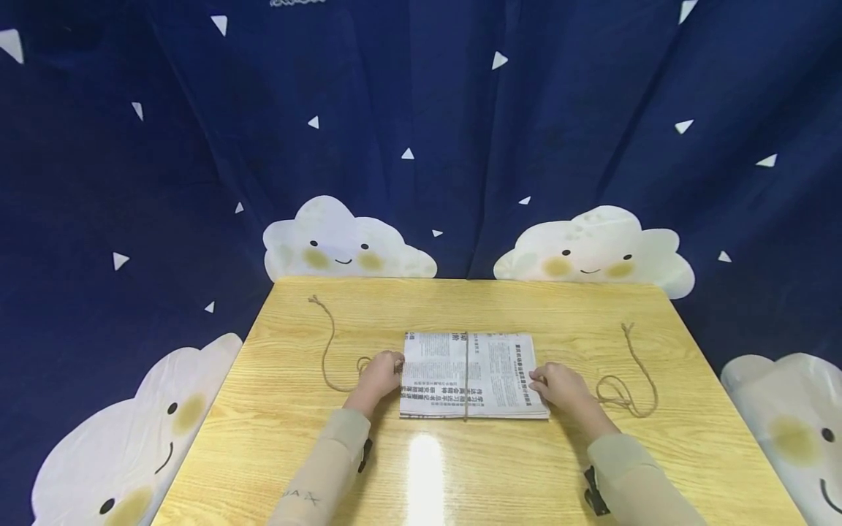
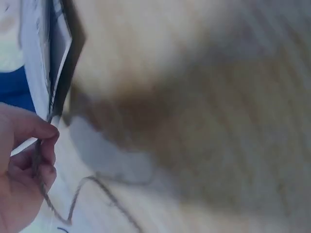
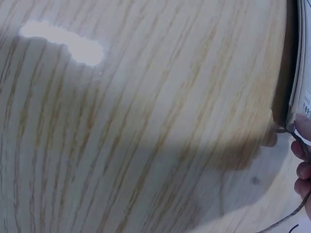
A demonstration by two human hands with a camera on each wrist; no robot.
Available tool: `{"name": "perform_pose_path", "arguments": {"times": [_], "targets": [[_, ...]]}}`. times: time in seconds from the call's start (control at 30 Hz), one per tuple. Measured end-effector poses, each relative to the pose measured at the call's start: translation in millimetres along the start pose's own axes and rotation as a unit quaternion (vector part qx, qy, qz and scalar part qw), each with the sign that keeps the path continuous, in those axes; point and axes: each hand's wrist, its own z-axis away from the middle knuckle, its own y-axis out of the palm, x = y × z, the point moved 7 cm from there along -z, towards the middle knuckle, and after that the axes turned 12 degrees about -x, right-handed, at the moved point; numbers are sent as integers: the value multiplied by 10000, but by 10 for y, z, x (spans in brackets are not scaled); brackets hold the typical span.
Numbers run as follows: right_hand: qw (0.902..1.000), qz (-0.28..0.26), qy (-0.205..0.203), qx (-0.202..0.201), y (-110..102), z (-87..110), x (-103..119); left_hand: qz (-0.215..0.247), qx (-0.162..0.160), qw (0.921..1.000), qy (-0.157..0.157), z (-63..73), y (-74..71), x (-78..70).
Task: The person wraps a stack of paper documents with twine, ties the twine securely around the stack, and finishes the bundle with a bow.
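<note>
A folded stack of newspapers (image 1: 434, 365) lies on the wooden table, with a strand of brown twine (image 1: 466, 372) running across its middle from far edge to near edge. At the stack's left edge, my left hand (image 1: 381, 372) pinches the twine (image 2: 40, 182) between thumb and fingers. My right hand (image 1: 559, 383) is at the opposite edge, its fingers curled around the twine (image 3: 302, 143) close to the paper's side. In the left wrist view, the stack's folded layers (image 2: 39, 53) stand just beyond the fingertips. The twine's course beneath the stack is hidden.
Loose twine trails over the table (image 1: 487, 467) on both sides, a curved tail (image 1: 327, 351) at left and a looped one (image 1: 641, 372) at right. Behind the table hangs a dark blue curtain (image 1: 447, 95) with white triangles and smiling clouds.
</note>
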Motion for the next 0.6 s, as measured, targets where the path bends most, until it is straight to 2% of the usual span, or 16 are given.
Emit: {"name": "perform_pose_path", "arguments": {"times": [0.07,0.13,0.23,0.3,0.4,0.5,0.6], "targets": [[10000,-15,1,-22,-4,-2,5,-93,-311,9995,36,-35,-100,18],[10000,-19,30,-13,-2,0,5,-488,-806,9955,139,-63,-214,27],[10000,-2,21,17,5,6,8,-1138,-1583,9808,117,-73,-356,26],[10000,28,59,37,9,7,6,-1242,-1909,9737,-62,-66,-400,22],[10000,32,69,57,11,7,6,-747,-2112,9735,-454,-55,-384,17],[9999,36,97,57,12,7,-1,172,-2118,9750,-650,-58,-304,-29],[9999,38,90,60,15,8,-9,961,-2054,9730,-430,-78,-217,-151]]}}
